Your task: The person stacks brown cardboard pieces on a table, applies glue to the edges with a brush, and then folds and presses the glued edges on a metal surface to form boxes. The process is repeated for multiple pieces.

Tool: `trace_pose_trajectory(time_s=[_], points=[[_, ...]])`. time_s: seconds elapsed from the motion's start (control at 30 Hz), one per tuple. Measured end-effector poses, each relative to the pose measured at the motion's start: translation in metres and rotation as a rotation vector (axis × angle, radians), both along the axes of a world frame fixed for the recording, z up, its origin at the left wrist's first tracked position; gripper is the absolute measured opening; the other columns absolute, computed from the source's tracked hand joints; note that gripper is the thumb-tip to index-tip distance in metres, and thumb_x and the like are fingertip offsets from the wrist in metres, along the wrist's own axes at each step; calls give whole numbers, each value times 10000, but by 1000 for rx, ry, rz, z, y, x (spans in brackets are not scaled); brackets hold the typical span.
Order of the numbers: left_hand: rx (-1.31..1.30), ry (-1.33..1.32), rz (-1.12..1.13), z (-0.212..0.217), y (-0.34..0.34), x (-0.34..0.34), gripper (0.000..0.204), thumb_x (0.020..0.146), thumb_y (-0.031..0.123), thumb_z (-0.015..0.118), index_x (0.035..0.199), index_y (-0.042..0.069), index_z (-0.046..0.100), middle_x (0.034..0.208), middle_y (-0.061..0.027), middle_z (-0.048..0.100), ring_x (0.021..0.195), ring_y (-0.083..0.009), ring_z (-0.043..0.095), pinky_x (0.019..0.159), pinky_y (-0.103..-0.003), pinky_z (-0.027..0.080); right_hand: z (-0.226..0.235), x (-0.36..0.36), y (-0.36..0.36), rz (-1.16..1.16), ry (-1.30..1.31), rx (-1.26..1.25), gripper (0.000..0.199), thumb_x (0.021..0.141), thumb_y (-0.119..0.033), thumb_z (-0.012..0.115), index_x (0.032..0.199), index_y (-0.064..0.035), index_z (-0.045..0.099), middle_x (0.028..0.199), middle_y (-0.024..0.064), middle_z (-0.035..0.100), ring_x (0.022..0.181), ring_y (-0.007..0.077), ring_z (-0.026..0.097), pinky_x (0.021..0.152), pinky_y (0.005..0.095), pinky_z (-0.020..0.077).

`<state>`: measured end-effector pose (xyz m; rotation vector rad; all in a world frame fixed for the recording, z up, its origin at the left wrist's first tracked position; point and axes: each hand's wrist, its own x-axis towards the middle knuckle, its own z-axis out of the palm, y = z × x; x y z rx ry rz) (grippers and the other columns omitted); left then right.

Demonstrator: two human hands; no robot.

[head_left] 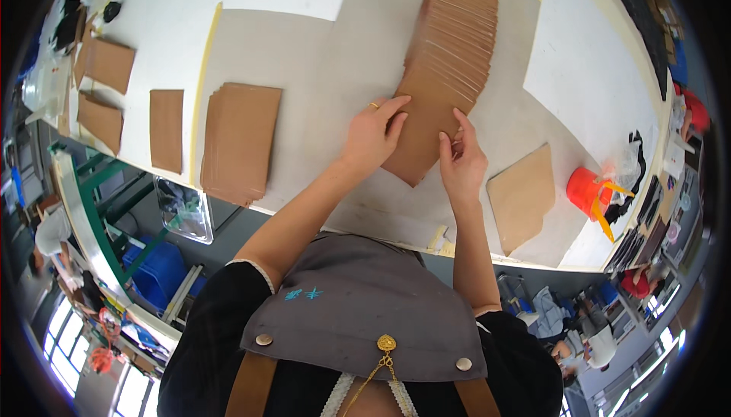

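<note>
A long fanned row of brown leather-like sheets (453, 32) runs away from me across the table, each overlapping the one behind. At its near end lies a flat brown sheet (419, 143), one corner pointing toward me. My left hand (375, 134) grips this sheet by its left edge, index finger and thumb on its surface. On the opposite edge my right hand (463, 159) has it between bent fingers and thumb; some of those fingertips are hidden.
Left of the row sits a stack of brown sheets (242, 139), with a narrower brown piece (166, 129) beyond yellow tape (207, 86). To the right lie a tan angular piece (525, 196) and a red-orange container (586, 192) with orange-handled scissors (603, 223). Other people are in the background.
</note>
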<state>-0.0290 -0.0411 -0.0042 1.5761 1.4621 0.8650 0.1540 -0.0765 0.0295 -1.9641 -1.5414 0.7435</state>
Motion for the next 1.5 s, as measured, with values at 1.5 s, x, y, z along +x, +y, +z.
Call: trace_pose_trajectory(time_s=[1.5], points=[[-313,-214,-4,32,-43,-49,399,969,121,672,1361,69,612,1055,-197,732,880,-291,726,778,-348,567,25,-30,-16,-143,463,-32,637,959,5,653,1529,-9,370,873,27,658,752,98,674,642,225,518]])
